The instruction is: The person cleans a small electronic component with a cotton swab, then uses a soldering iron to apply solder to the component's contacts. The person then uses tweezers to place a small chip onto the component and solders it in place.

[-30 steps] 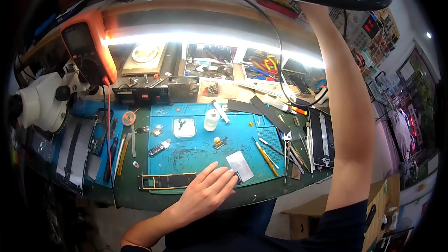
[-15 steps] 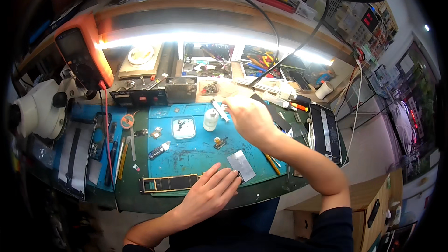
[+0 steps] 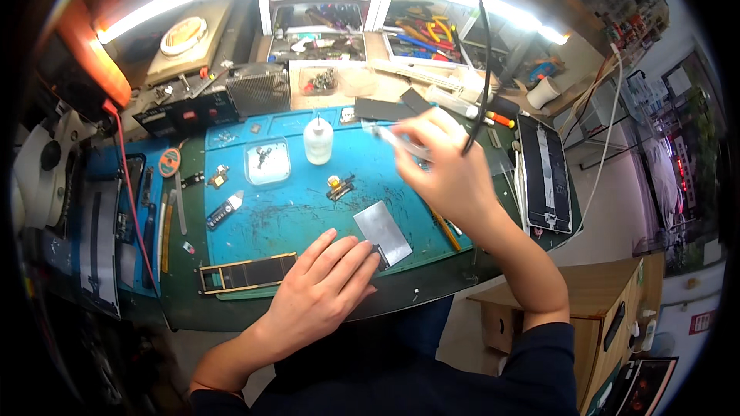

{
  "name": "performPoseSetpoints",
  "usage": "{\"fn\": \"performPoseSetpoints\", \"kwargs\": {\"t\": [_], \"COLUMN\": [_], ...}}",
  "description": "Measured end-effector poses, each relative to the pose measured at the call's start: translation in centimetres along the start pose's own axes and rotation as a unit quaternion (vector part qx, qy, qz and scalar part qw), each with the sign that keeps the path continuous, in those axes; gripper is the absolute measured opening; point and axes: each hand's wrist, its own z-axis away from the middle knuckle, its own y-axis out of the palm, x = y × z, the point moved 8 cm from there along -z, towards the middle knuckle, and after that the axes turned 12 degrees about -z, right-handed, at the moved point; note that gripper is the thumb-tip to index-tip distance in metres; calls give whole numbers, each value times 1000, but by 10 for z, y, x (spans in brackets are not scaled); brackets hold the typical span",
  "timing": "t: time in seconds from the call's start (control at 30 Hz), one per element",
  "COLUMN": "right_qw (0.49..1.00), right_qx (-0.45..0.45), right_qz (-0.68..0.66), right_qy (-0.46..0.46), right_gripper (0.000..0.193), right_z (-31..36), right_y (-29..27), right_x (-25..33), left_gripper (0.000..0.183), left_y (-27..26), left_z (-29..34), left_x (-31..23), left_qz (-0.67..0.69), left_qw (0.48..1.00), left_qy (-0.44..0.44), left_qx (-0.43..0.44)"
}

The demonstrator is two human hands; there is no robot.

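Note:
My left hand (image 3: 320,285) lies flat, fingers stretched out, over the right end of a long black strip-like frame with gold edges (image 3: 250,273). Whatever is under the palm stays hidden. Beside its fingertips is a grey rectangular sheet (image 3: 383,235). My right hand (image 3: 451,166) is raised over the right part of the blue mat (image 3: 301,223), closed on a slim translucent white tube (image 3: 412,142) that is blurred by motion. A white squeeze bottle (image 3: 317,142) stands to its left. Between the bottle and the sheet sits a small dark-and-gold part (image 3: 339,187).
On the mat's left are a clear dish with small parts (image 3: 267,173) and a utility knife (image 3: 225,212). Open device housings lie at left and right (image 3: 546,177). A black cable (image 3: 484,46) hangs down close to my right hand. Tool trays (image 3: 420,31) stand behind.
My right hand has moved to the right, away from the bottle, with the white tube in it. My left hand stays on the black frame. The whole view has tilted downward.

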Motion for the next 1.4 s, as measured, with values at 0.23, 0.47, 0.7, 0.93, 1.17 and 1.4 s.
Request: {"fn": "performPoseSetpoints", "kwargs": {"t": [0.23, 0.47, 0.7, 0.93, 1.17, 1.4], "right_qw": [982, 980, 979, 979, 979, 980], "right_qx": [101, 58, 57, 59, 68, 47], "right_qz": [-136, -59, -66, -44, -37, -72], "right_qy": [-80, -181, -186, -188, -187, -181], "right_gripper": [32, 40, 40, 36, 35, 35], "right_z": [97, 107, 106, 106, 109, 108], "right_y": [-12, -5, 0, 2, 1, -5], "right_x": [26, 26, 25, 25, 26, 26], "left_gripper": [47, 46, 43, 42, 43, 43], "left_y": [3, 5, 4, 5, 4, 4], "left_z": [1, -1, 0, -1, -1, -1], "left_x": [0, 2, 3, 2, 2, 2], "left_qz": [16, 16, 8, 9, 12, 10], "left_qw": [999, 999, 999, 999, 999, 1000], "left_qy": [-16, -17, -20, -19, -19, -16], "left_qx": [30, 34, 29, 27, 26, 21]}}
